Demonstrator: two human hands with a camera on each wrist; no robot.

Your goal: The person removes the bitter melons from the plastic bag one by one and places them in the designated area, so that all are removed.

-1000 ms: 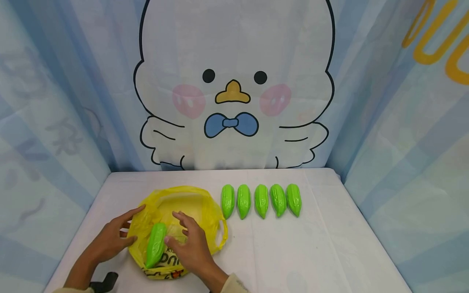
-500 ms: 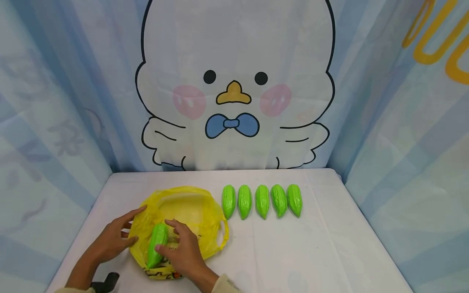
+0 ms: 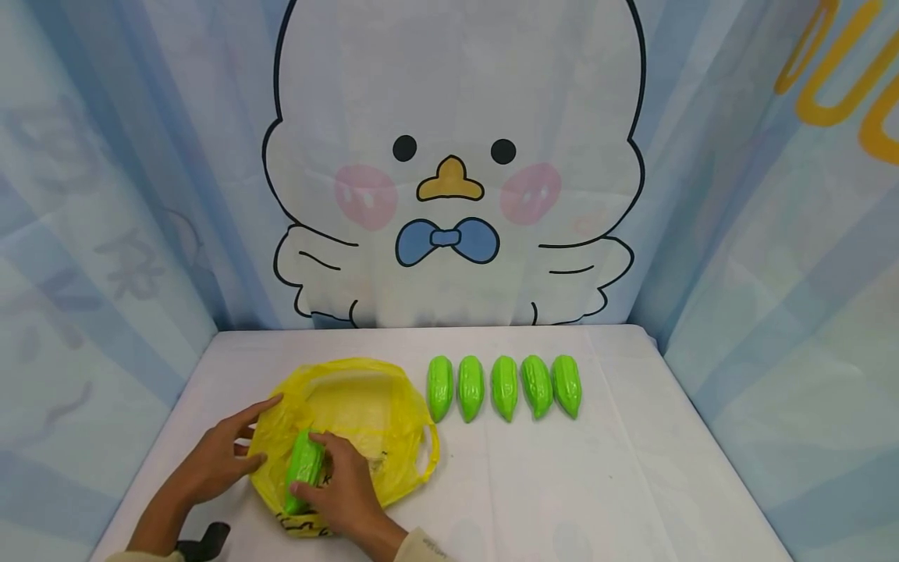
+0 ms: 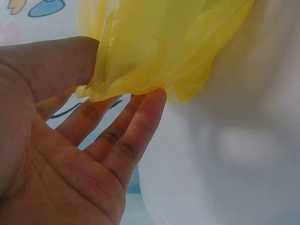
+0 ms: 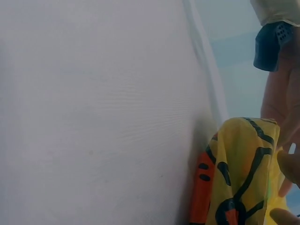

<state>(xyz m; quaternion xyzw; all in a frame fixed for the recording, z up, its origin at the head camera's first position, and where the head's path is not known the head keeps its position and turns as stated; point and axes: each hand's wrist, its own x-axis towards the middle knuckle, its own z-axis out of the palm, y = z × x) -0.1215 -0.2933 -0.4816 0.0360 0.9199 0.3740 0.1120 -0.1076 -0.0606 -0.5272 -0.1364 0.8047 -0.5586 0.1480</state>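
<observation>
A yellow plastic bag (image 3: 407,437) lies on the table at left, its mouth spread wide. My left hand (image 3: 218,460) holds its left edge, thumb on one side and fingers on the other; the left wrist view shows the thumb over the bag's film (image 4: 150,56). A bright green bitter melon (image 3: 303,464) with a ridged, shiny skin rests inside the bag's near left part. My right hand (image 3: 347,488) reaches into the bag and grips that melon from its right side. In the right wrist view the bag's printed side (image 5: 243,159) hides the melon.
Several more green bitter melons (image 3: 470,389) stand in a row to the right of the bag, tips toward me. A white cloth covers the table (image 3: 562,484). Printed curtains (image 3: 794,351) enclose its sides and back. A dark device (image 3: 205,542) sits at my left wrist.
My right hand has moved left and slightly down, closing its fingers and thumb on the melon in the bag. The left hand keeps its place at the bag's edge.
</observation>
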